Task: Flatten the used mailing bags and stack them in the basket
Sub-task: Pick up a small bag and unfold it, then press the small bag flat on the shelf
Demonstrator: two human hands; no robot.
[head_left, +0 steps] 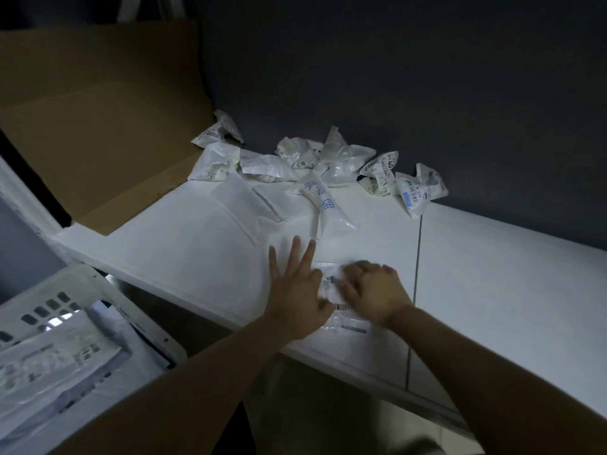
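A white mailing bag (333, 284) with a barcode label lies flat near the front edge of the white table (184, 244). My left hand (295, 290) presses on its left part with fingers spread straight. My right hand (374, 292) lies on its right part, blurred, fingers bent down onto the plastic. Several crumpled mailing bags (328, 159) are heaped at the back of the table. A white slotted basket (98, 290) stands at the lower left, below table level, with flattened bags (56, 362) stacked inside.
A large brown cardboard sheet (98, 126) leans at the back left, its corner on the table. Flat clear bags (243, 205) and a bag with blue print (323, 205) lie mid-table. A dark wall rises behind. A seam (417, 257) divides the tabletop.
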